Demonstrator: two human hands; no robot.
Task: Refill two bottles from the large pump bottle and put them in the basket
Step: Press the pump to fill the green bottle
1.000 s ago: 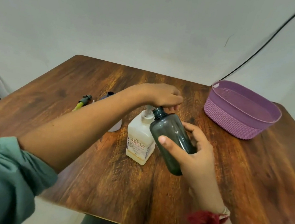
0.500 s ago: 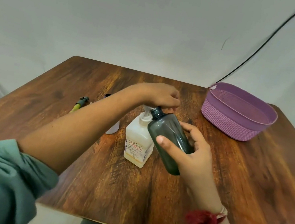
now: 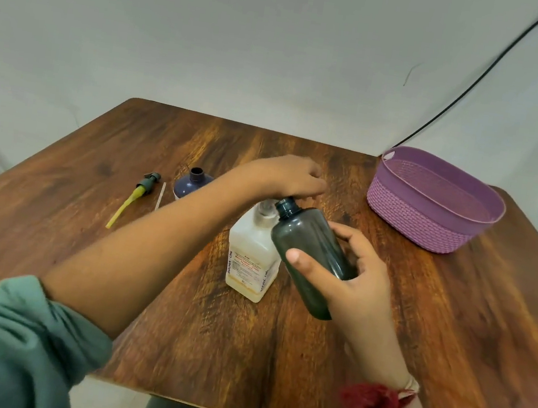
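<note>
The white, labelled pump bottle [image 3: 252, 260] stands upright mid-tabletop. The dark, capless bottle [image 3: 309, 254] tilts with its open neck at the pump's spout. A second, blue bottle [image 3: 191, 184] stands behind; the purple basket [image 3: 433, 206] sits far right.

Wooden table [image 3: 433, 330], dark-grained brown top; loose pump head [image 3: 139, 192] with yellow-green dip tube lying flat at its left side; thin white stick [image 3: 160, 195] just beside it; black cable [image 3: 479, 77] slanting down the pale wall [image 3: 248, 45].
</note>
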